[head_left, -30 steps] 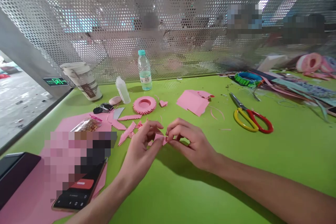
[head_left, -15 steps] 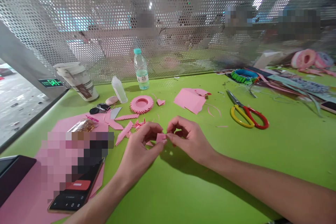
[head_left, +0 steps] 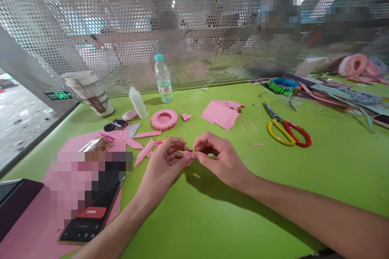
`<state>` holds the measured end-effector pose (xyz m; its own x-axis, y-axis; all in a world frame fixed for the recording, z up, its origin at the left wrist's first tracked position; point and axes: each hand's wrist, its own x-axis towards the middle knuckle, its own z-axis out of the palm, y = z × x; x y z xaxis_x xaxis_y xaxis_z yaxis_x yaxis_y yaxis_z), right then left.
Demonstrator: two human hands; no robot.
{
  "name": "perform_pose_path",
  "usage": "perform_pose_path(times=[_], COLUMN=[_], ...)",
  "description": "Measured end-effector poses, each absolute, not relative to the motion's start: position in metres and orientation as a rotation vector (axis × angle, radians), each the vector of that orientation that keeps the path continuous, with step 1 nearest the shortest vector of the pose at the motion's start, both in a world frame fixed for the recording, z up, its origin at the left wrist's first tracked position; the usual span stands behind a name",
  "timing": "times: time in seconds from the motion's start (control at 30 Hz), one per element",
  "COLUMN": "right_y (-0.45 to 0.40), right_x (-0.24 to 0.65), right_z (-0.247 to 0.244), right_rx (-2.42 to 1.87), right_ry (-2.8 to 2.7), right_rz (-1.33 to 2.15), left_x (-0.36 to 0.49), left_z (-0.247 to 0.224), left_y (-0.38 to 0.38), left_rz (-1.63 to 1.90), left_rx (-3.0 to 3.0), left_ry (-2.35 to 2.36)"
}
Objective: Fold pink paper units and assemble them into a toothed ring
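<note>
- A lime-green worktable [head_left: 231, 218] fills the lower half of the view, scattered with paper-craft materials and trimmings.
- Behind it stands a perforated metal screen [head_left: 194, 36], with blurred shapes beyond.
- A large pink paper sheet [head_left: 82, 145] lies at the near left, partly hidden by pixelation, with a smartphone [head_left: 88, 224] resting on it.
- The person's left hand [head_left: 164, 166] and right hand [head_left: 221, 160] meet above the table's middle, fingers curled inward. Both are clenched in a pinch, their fingertips gripping a small pink paper piece [head_left: 187, 155] held in the air between them.
- Red-and-yellow-handled scissors [head_left: 281, 131] lie to the right, well apart from the right hand.
- Beyond the hands lie a cut pink card [head_left: 219, 114] and a pink paper ring [head_left: 158, 120] with a zigzag edge.
- Farther back, toward the left, stand a paper cup [head_left: 91, 93], a water bottle [head_left: 163, 83] and a small white glue bottle [head_left: 137, 103].
- Zigzag-cut pink strips [head_left: 143, 153] lie just beside the left hand.
- A tiny pink paper heart [head_left: 186, 117] sits just right of the ring.
</note>
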<state>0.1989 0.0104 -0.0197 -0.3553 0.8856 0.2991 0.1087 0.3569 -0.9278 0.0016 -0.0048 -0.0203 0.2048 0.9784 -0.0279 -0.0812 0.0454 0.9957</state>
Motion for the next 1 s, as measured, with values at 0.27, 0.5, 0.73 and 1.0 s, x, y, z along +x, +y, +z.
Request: perform_pose_path(times=[0.27, 0.5, 0.73, 1.0], right_y=[0.0098, 0.0108, 0.0131, 0.0150], right_x=[0.1991, 0.1999, 0.1988, 0.2010], right_z=[-0.0198, -0.0218, -0.0218, -0.0220], right_rx=[-0.908, -0.879, -0.968, -0.948], right_ry=[-1.743, -1.708, -1.754, -1.813], right_rz=[1.221, 1.258, 1.363, 1.305], left_x=[0.0023, 0.0056, 0.0037, 0.0003], left_z=[-0.0174, -0.0167, -0.0144, -0.0153], left_y=[-0.0069, -0.0081, -0.0111, -0.0081], left_rz=[1.094, 1.058, 1.046, 1.101], left_rx=[1.283, 1.273, 1.342, 1.382], left_ry=[1.059, 1.054, 0.967, 1.032])
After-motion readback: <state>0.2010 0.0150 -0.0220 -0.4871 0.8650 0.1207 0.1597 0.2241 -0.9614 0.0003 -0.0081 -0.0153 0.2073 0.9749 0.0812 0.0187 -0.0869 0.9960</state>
